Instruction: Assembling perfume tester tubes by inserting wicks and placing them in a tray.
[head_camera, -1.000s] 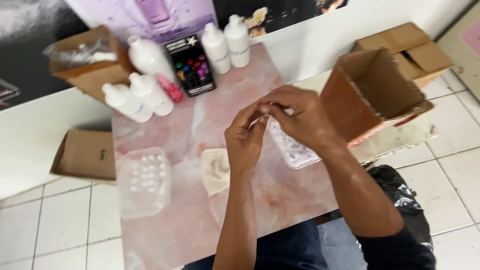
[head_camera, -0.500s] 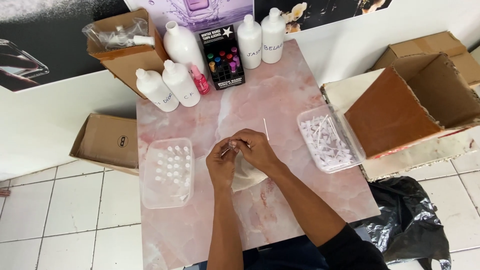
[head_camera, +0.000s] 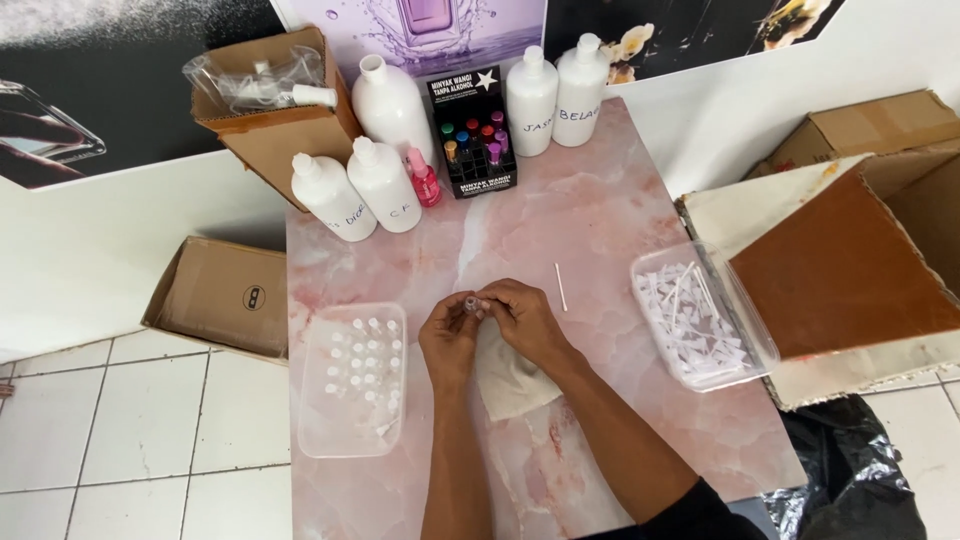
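Hands meet at the centre of the frame, over the pink marbled surface (head_camera: 600, 200). Your left hand (head_camera: 450, 335) and right hand (head_camera: 522, 318) are fingertip to fingertip, and between them sits a small clear vial (head_camera: 472, 302). Your left grip is pinched around the vial; your right grip is closed on its top end, though what the fingers press there is too small to tell. Both wrists lie over a pale cloth (head_camera: 515, 385) spread on the surface just below the hands.

Left of your left hand, in the lower left, a clear tray (head_camera: 320, 440) holds rows of small capped vials. Right of your right hand, a thin white stick (head_camera: 560, 286) lies alone on the marble, apart from your fingers. Further right, another clear tray (head_camera: 650, 272) is filled with white strips, and it touches a large open box (head_camera: 860, 270) at the right edge.

Along the top of the frame stand white bottles (head_camera: 390, 105), a small pink bottle (head_camera: 423, 180) and a black rack (head_camera: 472, 130) of coloured vials. At the upper left, a box (head_camera: 285, 140) holds plastic bags. On the tiled floor (head_camera: 120, 440) at left lies a flat box (head_camera: 215, 295); a black bag (head_camera: 850, 470) sits at the lower right.
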